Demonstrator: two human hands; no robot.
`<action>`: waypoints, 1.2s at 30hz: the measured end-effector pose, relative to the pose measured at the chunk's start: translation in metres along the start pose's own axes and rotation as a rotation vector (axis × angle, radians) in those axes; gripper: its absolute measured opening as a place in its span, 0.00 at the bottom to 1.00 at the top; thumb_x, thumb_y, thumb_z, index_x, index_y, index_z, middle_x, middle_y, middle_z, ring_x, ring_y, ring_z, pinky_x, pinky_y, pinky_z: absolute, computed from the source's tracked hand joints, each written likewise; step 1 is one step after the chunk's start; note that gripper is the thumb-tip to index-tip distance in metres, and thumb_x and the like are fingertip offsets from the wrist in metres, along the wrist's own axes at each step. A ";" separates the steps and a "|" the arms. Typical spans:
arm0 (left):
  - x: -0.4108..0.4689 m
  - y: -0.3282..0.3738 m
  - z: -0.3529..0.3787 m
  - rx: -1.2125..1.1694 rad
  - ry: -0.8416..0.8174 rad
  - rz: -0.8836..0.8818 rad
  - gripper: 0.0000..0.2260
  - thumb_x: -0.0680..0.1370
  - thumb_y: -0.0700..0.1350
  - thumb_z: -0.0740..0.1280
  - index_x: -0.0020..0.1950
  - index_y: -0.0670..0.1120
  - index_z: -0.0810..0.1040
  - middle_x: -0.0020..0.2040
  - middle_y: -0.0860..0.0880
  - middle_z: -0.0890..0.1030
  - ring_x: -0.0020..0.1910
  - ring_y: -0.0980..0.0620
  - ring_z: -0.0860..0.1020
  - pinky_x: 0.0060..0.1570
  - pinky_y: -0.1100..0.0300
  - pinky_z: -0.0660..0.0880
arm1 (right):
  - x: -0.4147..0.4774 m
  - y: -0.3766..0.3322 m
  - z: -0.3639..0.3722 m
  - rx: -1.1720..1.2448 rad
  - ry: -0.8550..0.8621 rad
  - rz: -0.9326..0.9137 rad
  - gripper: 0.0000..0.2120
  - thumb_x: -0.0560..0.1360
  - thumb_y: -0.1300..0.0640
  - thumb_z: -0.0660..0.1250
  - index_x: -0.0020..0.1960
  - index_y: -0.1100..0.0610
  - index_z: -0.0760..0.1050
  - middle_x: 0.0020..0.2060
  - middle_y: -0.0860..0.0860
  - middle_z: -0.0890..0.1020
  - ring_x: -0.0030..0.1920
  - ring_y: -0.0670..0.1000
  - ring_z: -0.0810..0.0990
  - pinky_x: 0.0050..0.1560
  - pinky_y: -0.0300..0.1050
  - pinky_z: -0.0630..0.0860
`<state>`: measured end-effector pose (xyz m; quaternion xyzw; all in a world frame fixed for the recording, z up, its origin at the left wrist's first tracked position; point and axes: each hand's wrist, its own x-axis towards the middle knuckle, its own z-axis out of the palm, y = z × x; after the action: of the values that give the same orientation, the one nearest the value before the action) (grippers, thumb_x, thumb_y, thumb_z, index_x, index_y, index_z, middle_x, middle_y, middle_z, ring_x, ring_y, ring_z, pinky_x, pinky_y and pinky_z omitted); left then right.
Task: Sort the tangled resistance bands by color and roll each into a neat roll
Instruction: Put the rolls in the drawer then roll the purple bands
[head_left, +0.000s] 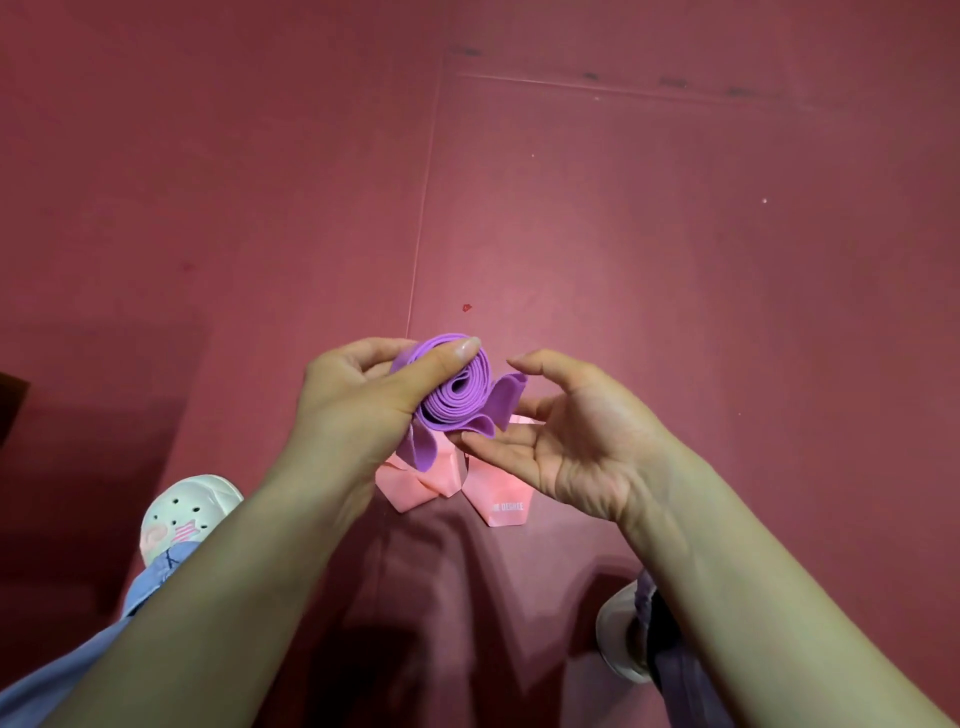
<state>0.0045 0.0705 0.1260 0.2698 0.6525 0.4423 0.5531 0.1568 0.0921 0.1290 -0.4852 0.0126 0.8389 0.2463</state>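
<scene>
Dark pink floor mat fills the frame, with a seam running up from centre. It is a flat, roomy work surface for someone crouched over it.

Left hand, centre-left, grips the purple band roll. The thumb is laid across the top of the coil and the fingers are behind it, which I judge is to stop the springy layers unwinding.

Right hand, centre-right, is palm-up with thumb and fingers spread apart, holding nothing. It cups under the roll's loose outer fold, probably ready to feed that tail round. I cannot tell if the fingertips touch it.

The purple band is held in the air between the two hands. It is mostly wound, but the last lap flares out wavy.

Pink band lies on the mat just below the hands, creased and unrolled. It is set apart from the purple, so the colour sorting looks done and this one waits its turn.

White clog at lower left, with a blue trouser leg beside it. A second shoe is at lower right, half hidden by the forearm.
</scene>
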 end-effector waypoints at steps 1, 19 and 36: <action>0.000 0.001 -0.001 0.032 -0.024 0.001 0.33 0.50 0.60 0.78 0.48 0.42 0.83 0.38 0.46 0.86 0.31 0.52 0.81 0.27 0.61 0.73 | 0.001 0.000 -0.001 -0.033 0.009 -0.004 0.13 0.71 0.62 0.69 0.53 0.67 0.74 0.47 0.67 0.80 0.42 0.63 0.84 0.35 0.54 0.82; -0.001 -0.004 -0.007 0.188 -0.080 -0.061 0.33 0.48 0.60 0.77 0.46 0.40 0.84 0.41 0.40 0.85 0.33 0.44 0.82 0.23 0.60 0.71 | 0.008 0.007 0.002 -0.425 0.151 -0.230 0.07 0.73 0.70 0.61 0.40 0.66 0.77 0.36 0.62 0.80 0.30 0.57 0.81 0.33 0.46 0.83; 0.004 0.012 -0.018 -0.048 -0.153 -0.247 0.20 0.66 0.55 0.72 0.37 0.36 0.84 0.35 0.40 0.84 0.27 0.49 0.81 0.22 0.67 0.70 | -0.001 0.006 0.001 -0.561 -0.096 -0.481 0.14 0.70 0.77 0.64 0.53 0.67 0.76 0.44 0.64 0.84 0.42 0.59 0.84 0.49 0.45 0.82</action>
<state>-0.0157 0.0749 0.1347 0.2070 0.6259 0.3644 0.6577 0.1537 0.0869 0.1292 -0.4830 -0.3437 0.7497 0.2941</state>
